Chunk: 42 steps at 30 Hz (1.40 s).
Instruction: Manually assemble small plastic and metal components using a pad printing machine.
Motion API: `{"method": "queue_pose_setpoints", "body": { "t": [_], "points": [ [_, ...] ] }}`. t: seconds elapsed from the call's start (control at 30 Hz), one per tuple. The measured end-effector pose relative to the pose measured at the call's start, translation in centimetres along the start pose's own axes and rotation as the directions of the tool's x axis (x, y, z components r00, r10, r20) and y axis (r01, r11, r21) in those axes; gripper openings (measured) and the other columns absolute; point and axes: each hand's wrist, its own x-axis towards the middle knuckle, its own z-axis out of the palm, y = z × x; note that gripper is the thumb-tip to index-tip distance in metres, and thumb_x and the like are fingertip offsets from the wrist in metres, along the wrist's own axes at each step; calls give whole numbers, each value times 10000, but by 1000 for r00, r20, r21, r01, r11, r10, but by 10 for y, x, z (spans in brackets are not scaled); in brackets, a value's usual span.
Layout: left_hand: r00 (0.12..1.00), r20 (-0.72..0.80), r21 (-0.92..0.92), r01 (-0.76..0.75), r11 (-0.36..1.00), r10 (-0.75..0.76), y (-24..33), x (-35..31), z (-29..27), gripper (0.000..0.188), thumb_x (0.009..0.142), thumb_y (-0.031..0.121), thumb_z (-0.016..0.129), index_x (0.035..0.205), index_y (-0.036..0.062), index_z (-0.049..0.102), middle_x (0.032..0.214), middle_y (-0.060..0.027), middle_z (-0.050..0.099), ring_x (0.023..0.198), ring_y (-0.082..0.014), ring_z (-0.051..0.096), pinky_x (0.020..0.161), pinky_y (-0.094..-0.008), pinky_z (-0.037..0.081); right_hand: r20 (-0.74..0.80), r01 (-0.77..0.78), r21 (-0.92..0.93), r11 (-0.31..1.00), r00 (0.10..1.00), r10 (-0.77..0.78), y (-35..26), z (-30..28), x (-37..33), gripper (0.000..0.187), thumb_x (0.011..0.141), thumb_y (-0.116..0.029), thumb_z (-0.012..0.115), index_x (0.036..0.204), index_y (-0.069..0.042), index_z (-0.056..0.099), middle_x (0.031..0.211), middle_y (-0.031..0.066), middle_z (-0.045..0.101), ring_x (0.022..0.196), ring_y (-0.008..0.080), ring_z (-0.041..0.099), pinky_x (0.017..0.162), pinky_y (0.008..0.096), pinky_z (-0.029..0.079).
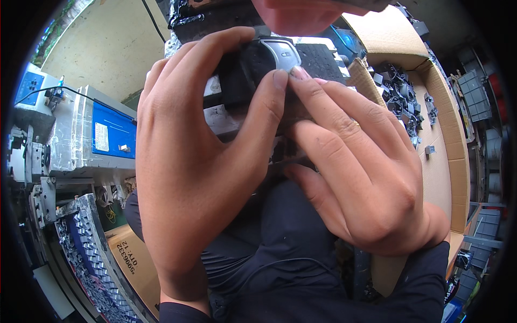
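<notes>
A small silver-grey cover [281, 53] with a padlock mark sits at the top of a dark block [242, 75]. My left hand [186, 140] reaches around the block's left side, its thumb tip against the cover's lower edge and its index finger at the far end. From the right, my right hand [361, 161] presses its fingertips to the cover's lower right corner; its thumb is bent below. Just above hangs a smooth pink rounded pad [301, 16], close to the cover. My fingers hide part of the block and the cover's underside.
An open cardboard box [458, 161] at the right holds many small dark and grey parts [398, 97]. A grey machine housing with a blue panel [114, 129] stands at the left. Below it are a tray of silver pieces [91, 247] and a closed carton [132, 258].
</notes>
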Motion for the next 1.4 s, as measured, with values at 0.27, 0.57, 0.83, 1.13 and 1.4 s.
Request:
{"method": "queue_pose_setpoints", "body": {
  "t": [0.27, 0.57, 0.83, 1.13, 1.4],
  "points": [
    [961, 51, 174, -278, 945, 273, -33, 6, 3, 361, 989, 223, 749, 1321, 94, 693, 1294, -113, 706, 1206, -252, 618, 1054, -396, 451, 36, -129, 438, 890, 991, 126, 30, -9, 1, 194, 950, -66, 748, 1111, 41, 733, 1275, 265, 722, 1188, 337, 704, 1008, 432, 548],
    [929, -150, 150, -317, 937, 338, -37, -4, 0, 408, 995, 301, 750, 1334, 85, 678, 1311, -84, 718, 1208, -227, 651, 970, -357, 469, -115, -160, 517, 841, 960, 253, 46, -20, 4, 188, 1018, -51, 695, 1191, 18, 722, 1136, 130, 771, 1061, 169, 720, 911, 302, 537],
    [953, 141, -390, -196, 900, 269, -41, -100, -32, 631, 1014, 456, 681, 1381, -56, 650, 1276, -219, 679, 1168, -281, 651, 922, -360, 503, 56, 87, 580, 810, 988, -147, -2, -16, -5, 265, 806, -164, 898, 937, -6, 730, 771, 90, 697, 678, 249, 694, 641, 356, 534],
    [976, 147, -672, -19, 741, 158, -55, -169, -34, 622, 1033, 448, 650, 1345, -89, 674, 1266, -271, 672, 1201, -373, 663, 1032, -476, 534, 45, 251, 681, 688, 924, -381, -33, 2, -12, 232, 838, -181, 897, 870, -53, 707, 735, 57, 680, 673, 223, 680, 678, 341, 562],
    [984, 138, -666, 7, 746, 114, -46, -175, -34, 580, 1054, 424, 609, 1317, -86, 697, 1269, -270, 677, 1203, -381, 667, 1063, -489, 515, 86, 250, 667, 702, 910, -406, -35, -4, -17, 264, 822, -165, 914, 915, -58, 691, 776, 62, 697, 694, 224, 689, 702, 363, 578]
  ]
}}
